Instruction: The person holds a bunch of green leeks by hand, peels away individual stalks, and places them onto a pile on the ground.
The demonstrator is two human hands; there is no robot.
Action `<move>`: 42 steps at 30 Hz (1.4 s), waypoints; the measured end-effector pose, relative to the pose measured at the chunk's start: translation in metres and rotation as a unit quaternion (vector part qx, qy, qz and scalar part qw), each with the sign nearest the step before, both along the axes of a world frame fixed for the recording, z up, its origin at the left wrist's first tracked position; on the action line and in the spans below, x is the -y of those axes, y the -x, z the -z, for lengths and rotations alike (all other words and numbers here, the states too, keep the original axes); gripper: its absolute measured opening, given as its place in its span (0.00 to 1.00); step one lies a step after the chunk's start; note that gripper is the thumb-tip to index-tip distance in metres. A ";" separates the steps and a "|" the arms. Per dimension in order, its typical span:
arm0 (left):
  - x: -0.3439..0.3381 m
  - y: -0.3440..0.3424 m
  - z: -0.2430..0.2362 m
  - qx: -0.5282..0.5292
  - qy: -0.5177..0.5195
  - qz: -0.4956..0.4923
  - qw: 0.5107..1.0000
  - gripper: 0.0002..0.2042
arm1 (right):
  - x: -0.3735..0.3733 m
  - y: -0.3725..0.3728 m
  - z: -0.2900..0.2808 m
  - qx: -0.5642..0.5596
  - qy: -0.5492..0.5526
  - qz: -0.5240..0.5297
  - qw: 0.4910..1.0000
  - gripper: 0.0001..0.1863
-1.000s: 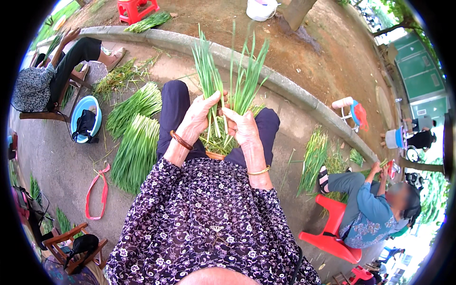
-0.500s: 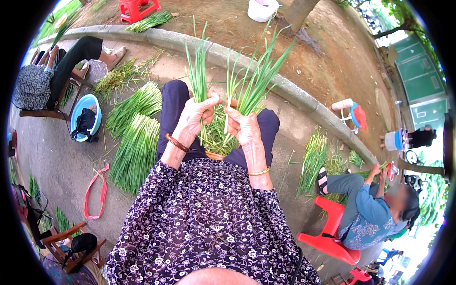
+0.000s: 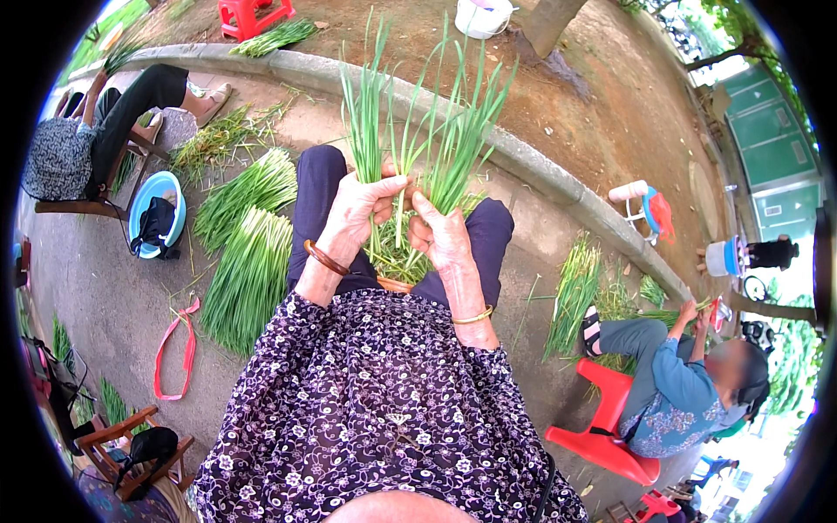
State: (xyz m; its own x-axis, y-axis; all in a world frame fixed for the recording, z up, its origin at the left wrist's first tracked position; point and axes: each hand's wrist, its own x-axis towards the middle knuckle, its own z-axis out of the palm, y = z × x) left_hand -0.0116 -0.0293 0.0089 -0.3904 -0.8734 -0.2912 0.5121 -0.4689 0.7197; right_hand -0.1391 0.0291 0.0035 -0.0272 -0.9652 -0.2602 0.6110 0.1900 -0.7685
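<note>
Over my lap, my left hand (image 3: 359, 211) closes on a slim bunch of green chives (image 3: 365, 118), its leaves pointing away from me. Close beside it, my right hand (image 3: 445, 235) grips a fuller, fanned-out bunch of chives (image 3: 460, 144) between thumb and fingers. A few separate stalks (image 3: 405, 161) stand between the two hands, near my left thumb tip; which hand pinches them I cannot tell. Below, between my knees, sits an orange-brown container (image 3: 397, 285) with loose green trimmings (image 3: 394, 254) in it, partly hidden by my hands.
Left of my leg lie thick piles of chives (image 3: 248, 279), a blue basin (image 3: 179, 218) holding a black bag, and a red strap (image 3: 189, 353). More chives (image 3: 575, 296) lie at right, near a person on a red chair (image 3: 610, 427). A curb (image 3: 540, 170) crosses ahead.
My right hand's bunch has swung left and more upright, towards my left hand. The loose stalks between have shifted to my left thumb. At far left, another person's hand has risen with greens.
</note>
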 end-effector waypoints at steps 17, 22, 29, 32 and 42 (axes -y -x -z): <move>0.002 0.000 0.001 -0.032 -0.024 0.028 0.999 0.07 | 0.012 0.009 0.011 0.102 0.011 0.038 0.994 0.08; 0.008 0.002 0.014 -0.040 -0.013 0.037 0.998 0.07 | 0.005 -0.001 -0.001 0.033 -0.028 0.032 0.999 0.11; 0.012 -0.002 0.012 -0.006 0.000 0.074 0.997 0.08 | 0.004 -0.005 -0.004 -0.026 -0.055 0.011 0.998 0.08; 0.014 -0.003 0.014 -0.003 0.000 0.080 0.997 0.07 | 0.005 -0.004 -0.001 0.025 -0.059 -0.007 0.998 0.07; 0.018 -0.001 0.014 -0.006 -0.006 0.074 0.997 0.07 | 0.002 -0.003 0.003 0.109 -0.070 -0.008 0.992 0.06</move>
State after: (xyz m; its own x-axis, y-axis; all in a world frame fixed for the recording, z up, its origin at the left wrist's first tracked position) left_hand -0.0103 -0.0474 -0.0049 -0.5187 -0.8024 -0.2951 0.4456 -0.5483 0.7077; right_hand -0.1359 0.0273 0.0006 0.0593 -0.9193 -0.3891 0.7556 0.2961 -0.5842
